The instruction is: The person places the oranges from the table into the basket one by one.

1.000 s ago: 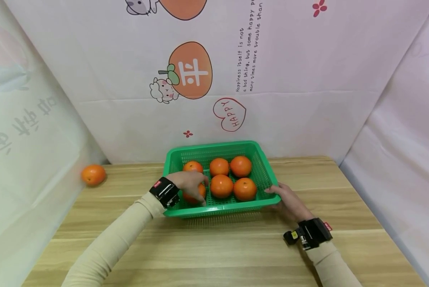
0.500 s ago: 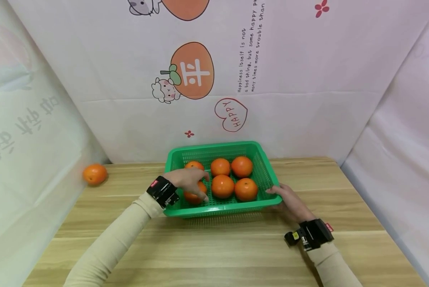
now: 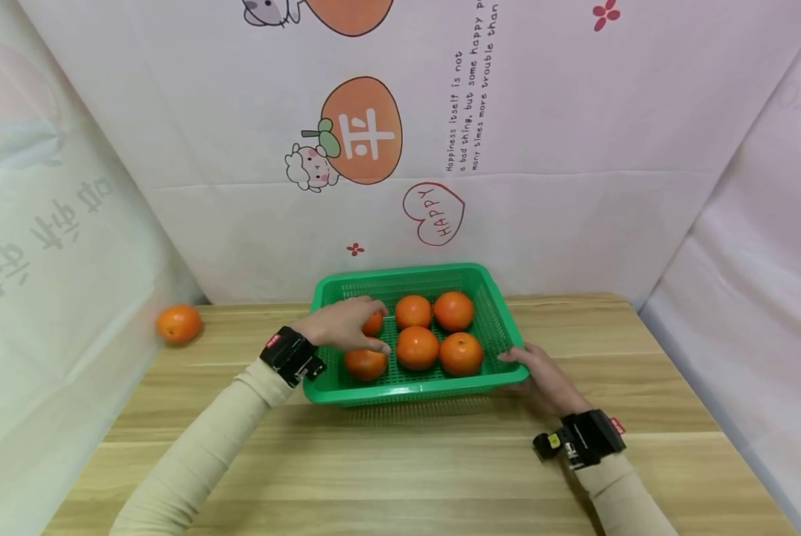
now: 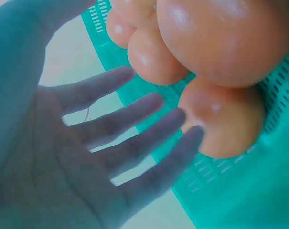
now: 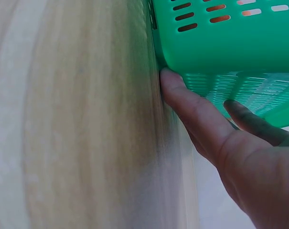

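A green plastic basket (image 3: 417, 388) stands on the table against the back wall, holding several oranges. Over its left part is my left hand (image 3: 340, 325), the fingers spread and relaxed, nothing gripped. Below the thumb lies the near-left orange (image 3: 365, 365); the far-left orange (image 3: 373, 323) is partly covered by the fingers. In the left wrist view the open palm (image 4: 53, 162) faces the basket, and the fingertips overlap an orange (image 4: 225, 119). My right hand (image 3: 544, 380) grips the basket's right front corner. The right wrist view shows its fingers (image 5: 197, 109) against the basket's lower edge.
A single orange (image 3: 179, 324) lies outside the basket at the table's left rear edge. White printed cloth (image 3: 541, 238) hangs behind the table and along both sides. The wooden table (image 3: 400, 469) stretches in front of the basket.
My left hand has drawn back slightly left and upward, opening away from the near-left orange, which shows more now. The right hand keeps its place on the basket.
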A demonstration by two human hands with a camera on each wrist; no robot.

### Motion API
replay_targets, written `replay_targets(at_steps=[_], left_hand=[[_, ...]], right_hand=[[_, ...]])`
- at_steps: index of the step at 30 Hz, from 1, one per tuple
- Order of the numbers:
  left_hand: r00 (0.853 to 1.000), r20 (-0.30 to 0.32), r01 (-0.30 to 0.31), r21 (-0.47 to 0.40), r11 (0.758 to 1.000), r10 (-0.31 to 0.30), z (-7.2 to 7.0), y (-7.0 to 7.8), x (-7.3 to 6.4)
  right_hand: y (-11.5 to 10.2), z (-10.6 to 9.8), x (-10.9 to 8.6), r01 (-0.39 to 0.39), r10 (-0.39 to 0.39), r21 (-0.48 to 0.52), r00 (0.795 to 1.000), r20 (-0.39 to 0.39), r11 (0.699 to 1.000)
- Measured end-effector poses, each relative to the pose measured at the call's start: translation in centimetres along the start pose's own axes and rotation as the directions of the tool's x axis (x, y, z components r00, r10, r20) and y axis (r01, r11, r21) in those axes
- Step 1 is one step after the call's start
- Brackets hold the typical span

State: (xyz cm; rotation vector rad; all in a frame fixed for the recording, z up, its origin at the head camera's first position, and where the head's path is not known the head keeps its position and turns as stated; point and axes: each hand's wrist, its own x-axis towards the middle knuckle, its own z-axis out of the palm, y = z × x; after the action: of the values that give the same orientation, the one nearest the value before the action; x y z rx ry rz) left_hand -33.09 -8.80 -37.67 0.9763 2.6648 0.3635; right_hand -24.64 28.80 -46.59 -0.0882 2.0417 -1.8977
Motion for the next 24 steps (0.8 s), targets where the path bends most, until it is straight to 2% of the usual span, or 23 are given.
replay_targets(at_steps=[4, 9, 14, 18, 24], left_hand=[[0.992, -0.129, -0.003, -0.014, 1.000, 0.002, -0.5, -0.4, -0.3], [0.958, -0.283, -0.054, -0.034, 0.998, 0.042, -1.0, -1.2, -0.7], [0.934, -0.353, -0.079, -0.037, 0.996, 0.061, -1.2, -2.3, -1.2], [0.915, -0.402, -0.058, -0.042, 0.997, 0.036, -1.1, -3.2, -1.3], [0.874, -0.485, -0.032, -0.055, 0.998, 0.001, -1.1, -4.7, -1.6]], right_hand=[[0.0, 0.0, 0.0, 0.000, 0.000, -0.003, 1.000, -0.001, 1.000], [-0.1, 0.0, 0.0, 0.003, -0.003, -0.001, 1.000, 0.002, 1.000], [-0.1, 0.1, 0.0, 0.007, -0.007, 0.000, 1.000, 0.005, 1.000], [-0.1, 0.1, 0.0, 0.005, -0.005, 0.002, 1.000, 0.001, 1.000], [-0.1, 0.1, 0.0, 0.001, -0.001, 0.005, 1.000, 0.000, 1.000]])
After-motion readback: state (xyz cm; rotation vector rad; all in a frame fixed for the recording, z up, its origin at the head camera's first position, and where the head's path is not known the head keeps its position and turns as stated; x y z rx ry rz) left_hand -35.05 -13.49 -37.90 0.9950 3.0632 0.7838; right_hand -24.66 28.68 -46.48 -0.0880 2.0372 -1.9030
